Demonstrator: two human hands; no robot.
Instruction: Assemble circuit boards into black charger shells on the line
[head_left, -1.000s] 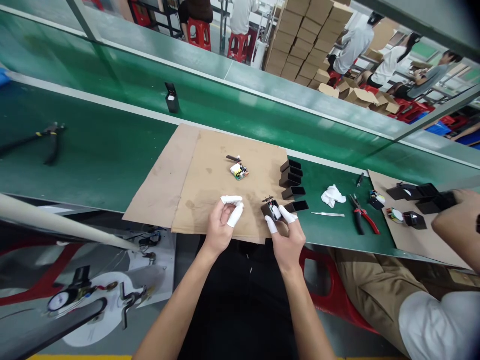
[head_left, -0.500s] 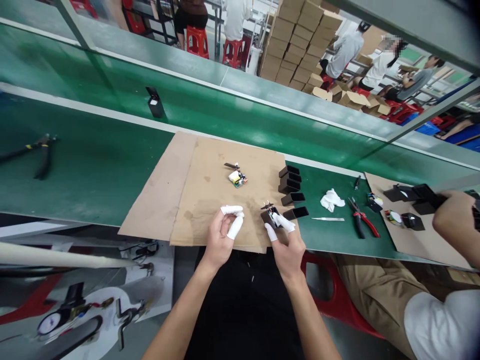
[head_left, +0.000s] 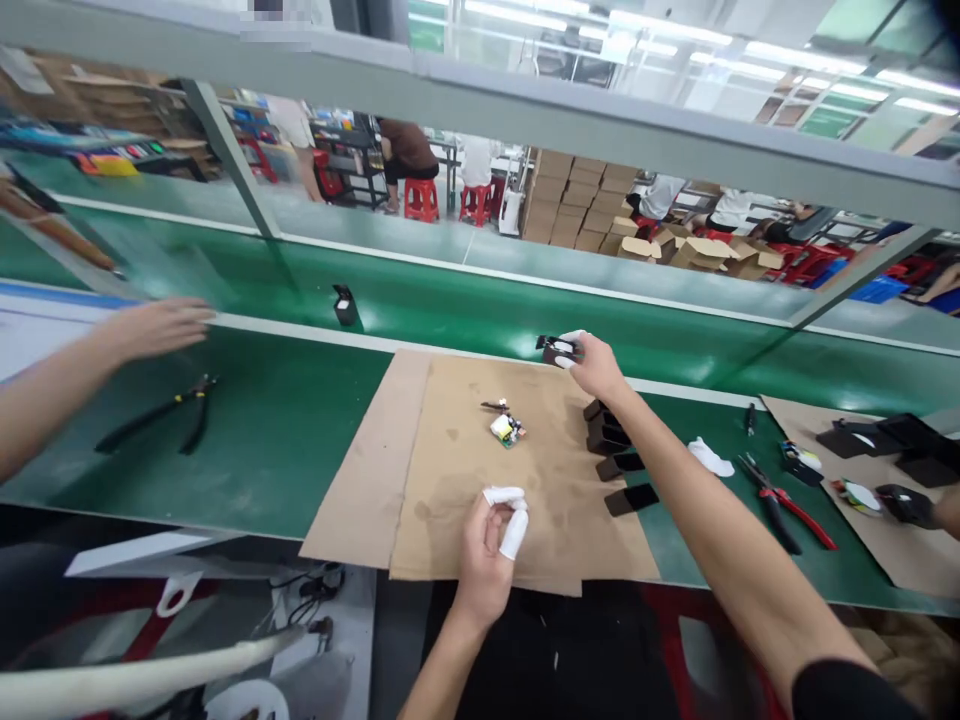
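My right hand point(head_left: 592, 362), with white finger cots on thumb and finger, grips a small black plastic case point(head_left: 559, 352) with a flap-like piece at its top. It is held over the cardboard's far edge, by the green belt. My left hand point(head_left: 491, 545) is closer to me, above the cardboard point(head_left: 442, 510). Its capped thumb and index finger curl together tip to tip, and nothing shows between them. Beyond it lies a small circuit board with white and yellow parts point(head_left: 508, 430), beside a thin dark piece point(head_left: 495, 406). Several black open-ended cases point(head_left: 630, 498) lie under my right forearm.
Red-and-black pliers point(head_left: 780, 505) and a white cloth point(head_left: 709, 458) lie to the right. Black-handled pliers point(head_left: 161, 415) lie left, under another person's hand point(head_left: 161, 325). A black case point(head_left: 344, 306) stands on the belt point(head_left: 465, 305). A metal rail point(head_left: 480, 100) crosses overhead.
My right hand has carried the black case forward from the cardboard's near right side to its far edge. My left hand keeps its curl. Another person's hand has appeared at the left.
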